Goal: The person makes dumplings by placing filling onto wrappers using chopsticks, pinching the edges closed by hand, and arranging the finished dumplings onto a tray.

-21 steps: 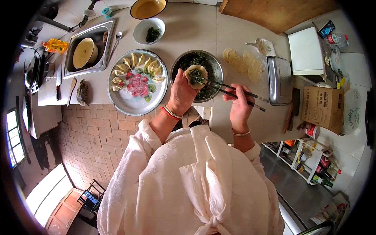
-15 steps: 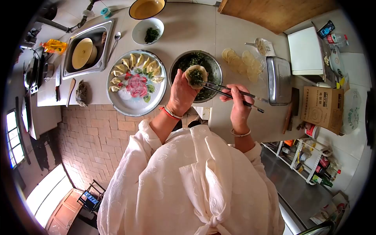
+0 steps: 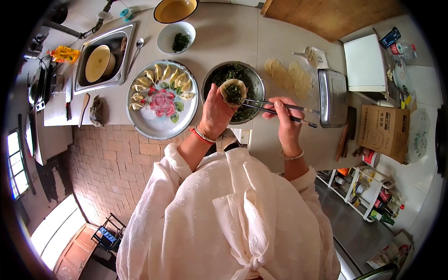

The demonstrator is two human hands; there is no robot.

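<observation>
My left hand [image 3: 216,112] holds a round dumpling wrapper [image 3: 224,96] with a heap of chopped green filling [image 3: 233,92] in its middle. Between the fingers of my right hand [image 3: 285,119] is a pair of dark chopsticks [image 3: 295,113], their tips touching the filling's lower right edge. Beneath the wrapper stands a metal bowl [image 3: 261,88] with more green filling, partly hidden by my left hand. To the left, folded dumplings [image 3: 166,72] lie along the rim side of a flowered tray [image 3: 140,119]. Loose wrappers [image 3: 295,77] overlap on the counter at right.
A white bowl [image 3: 163,43] with greens and a yellow basin [image 3: 173,11] stand behind. Left are a sink [image 3: 126,35], a spoon [image 3: 136,53] and a knife [image 3: 68,95]. A metal box [image 3: 333,98], a cleaver-like dark blade [image 3: 348,128] and a carton [image 3: 383,130] stand right.
My right hand has shifted slightly, its chopsticks lying at a marginally different angle with their tips still at the filling. My left hand keeps the wrapper in nearly the same place.
</observation>
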